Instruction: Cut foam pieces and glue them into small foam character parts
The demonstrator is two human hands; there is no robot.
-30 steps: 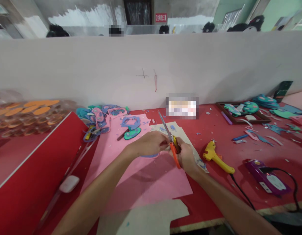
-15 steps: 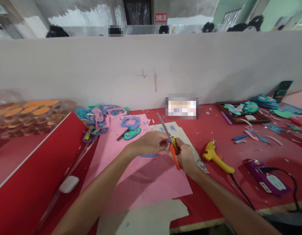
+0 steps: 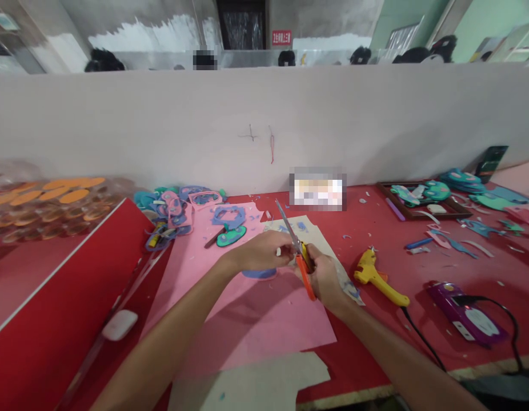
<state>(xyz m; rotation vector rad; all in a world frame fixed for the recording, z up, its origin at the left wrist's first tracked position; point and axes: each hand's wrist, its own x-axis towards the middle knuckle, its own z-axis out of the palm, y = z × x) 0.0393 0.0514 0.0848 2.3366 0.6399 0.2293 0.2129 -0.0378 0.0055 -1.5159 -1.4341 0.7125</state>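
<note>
My right hand [image 3: 324, 277] is closed round the orange and yellow handles of a pair of scissors [image 3: 296, 248], whose blades point up and to the left. Just left of the blades, my left hand [image 3: 264, 251] pinches a blue foam piece [image 3: 259, 273] that shows below its fingers. Both hands hover over a pink foam sheet [image 3: 247, 319] lying on the red table [image 3: 401, 268]. A cream sheet [image 3: 316, 240] lies under my right hand.
A yellow glue gun [image 3: 378, 278] lies right of my hands, its black cord running to the table's front edge. A purple device [image 3: 465, 314] with a cable sits further right. Foam cut-outs [image 3: 183, 208] pile up at the back left, a dark tray [image 3: 423, 197] at the back right, a red box [image 3: 54, 319] on the left.
Both hands and the scissors stay almost where they were. The blue foam piece has shifted slightly beneath my left hand.
</note>
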